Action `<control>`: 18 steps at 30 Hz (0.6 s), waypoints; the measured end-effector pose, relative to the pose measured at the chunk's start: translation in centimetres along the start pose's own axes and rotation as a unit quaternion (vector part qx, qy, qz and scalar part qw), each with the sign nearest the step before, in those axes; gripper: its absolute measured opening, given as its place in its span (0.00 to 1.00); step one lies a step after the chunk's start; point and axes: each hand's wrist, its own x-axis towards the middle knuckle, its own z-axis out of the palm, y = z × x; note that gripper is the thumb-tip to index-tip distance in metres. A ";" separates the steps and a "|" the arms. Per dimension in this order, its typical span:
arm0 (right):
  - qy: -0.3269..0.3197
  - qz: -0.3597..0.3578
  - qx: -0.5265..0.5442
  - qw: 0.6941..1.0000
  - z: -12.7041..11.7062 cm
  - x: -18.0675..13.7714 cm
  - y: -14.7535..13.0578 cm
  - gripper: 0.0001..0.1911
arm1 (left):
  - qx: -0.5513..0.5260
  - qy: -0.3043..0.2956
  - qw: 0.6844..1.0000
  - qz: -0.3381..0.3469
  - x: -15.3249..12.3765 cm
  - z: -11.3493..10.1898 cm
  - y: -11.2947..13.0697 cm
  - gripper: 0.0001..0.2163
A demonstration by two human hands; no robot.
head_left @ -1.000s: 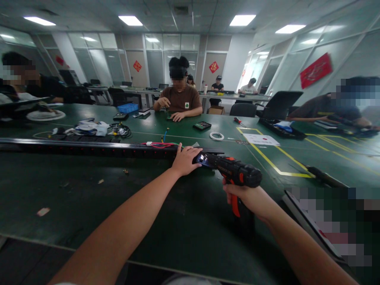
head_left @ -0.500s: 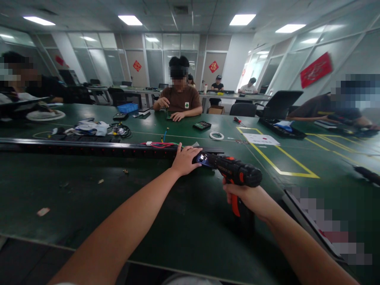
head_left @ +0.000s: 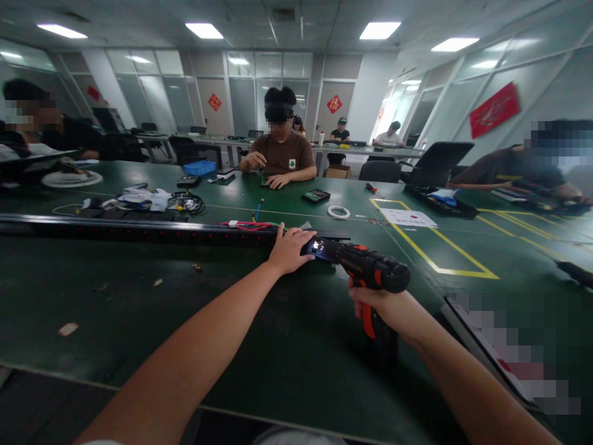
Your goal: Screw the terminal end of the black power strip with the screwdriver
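Observation:
A long black rail (head_left: 204, 233) lies across the green table. My left hand (head_left: 288, 250) rests on its right end, fingers spread over the top and the thumb lower down, by the drill's nose. In my right hand (head_left: 377, 301) is a black and orange cordless drill (head_left: 365, 264), its handle wrapped by my fingers. The drill points left at the rail's end, and its front is lit bright. The bit's tip and the spot it meets are hidden by my left hand and the glare. Red wires (head_left: 252, 227) run along the rail's top beside my left hand.
Behind the rail lie bundled cables (head_left: 188, 203), a white ring-shaped coil (head_left: 338, 212), a black box (head_left: 315, 196) and a paper sheet (head_left: 407, 217). Yellow tape (head_left: 463, 271) marks the table at right. A person (head_left: 280, 151) sits opposite; others work at both sides.
Nearly nothing differs. Both hands and the drill keep their places at the rail's end, and the view has shifted very slightly.

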 end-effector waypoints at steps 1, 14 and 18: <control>-0.001 0.001 0.000 1.000 0.0 0.0 0.1 0.09 | 0.000 0.000 1.000 0.001 0.0 0.0 0.0 0.30; 0.003 0.001 0.000 1.000 0.1 0.1 0.1 0.10 | -0.002 0.001 1.000 0.002 0.1 -0.1 0.1 0.30; 0.006 0.001 -0.002 1.000 0.2 0.0 0.0 0.10 | -0.002 0.000 1.000 0.001 0.0 -0.2 0.1 0.30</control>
